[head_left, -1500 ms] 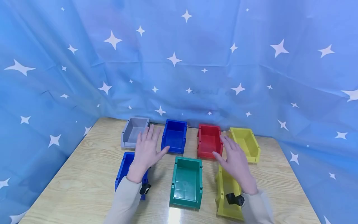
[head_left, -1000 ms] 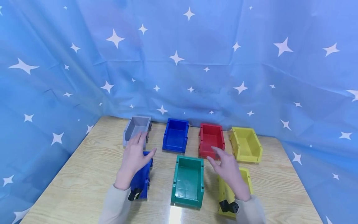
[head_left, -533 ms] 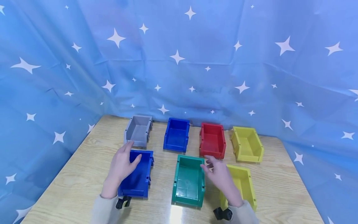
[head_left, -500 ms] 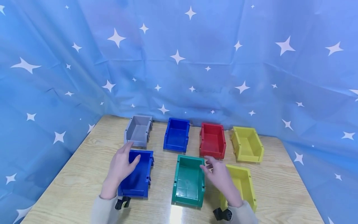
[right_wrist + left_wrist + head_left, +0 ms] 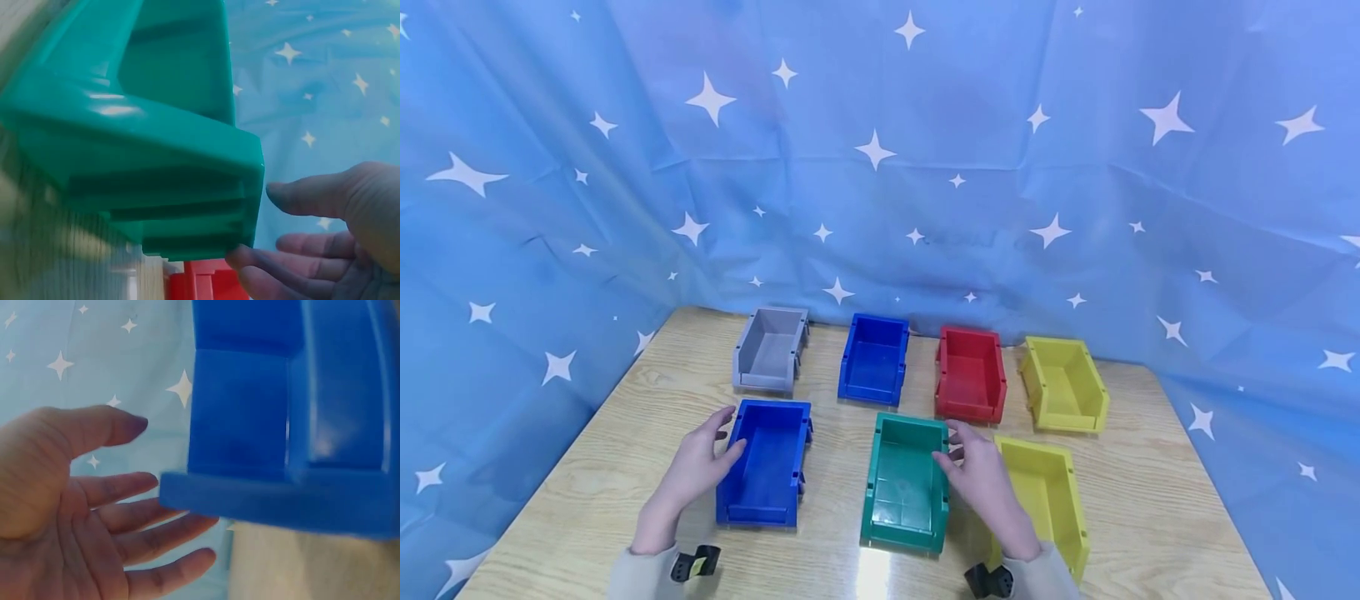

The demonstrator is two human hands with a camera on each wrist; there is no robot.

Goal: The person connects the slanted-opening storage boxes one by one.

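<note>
My left hand [image 5: 694,467] is beside the left wall of the front blue bin [image 5: 765,467], its thumb over the rim and its fingers on the outer side. In the left wrist view the hand [image 5: 94,512] is loosely spread, fingertips right at the edge of the blue bin [image 5: 240,412]. My right hand [image 5: 979,475] is at the right rim of the green bin [image 5: 904,483], thumb toward the rim and fingers outside. In the right wrist view the right hand [image 5: 325,237] has thumb and fingers apart near the corner of the green bin [image 5: 156,144].
Along the back stand a grey bin [image 5: 770,350], a blue bin [image 5: 874,358], a red bin [image 5: 971,375] and a yellow bin [image 5: 1063,385]. Another yellow bin [image 5: 1043,492] stands under the right forearm. A starry blue curtain [image 5: 865,217] borders the wooden table [image 5: 602,492].
My left hand has moved left and toward me, from over the grey bin to the front blue bin's left side. The right hand has come left and nearer, to the green bin's rim.
</note>
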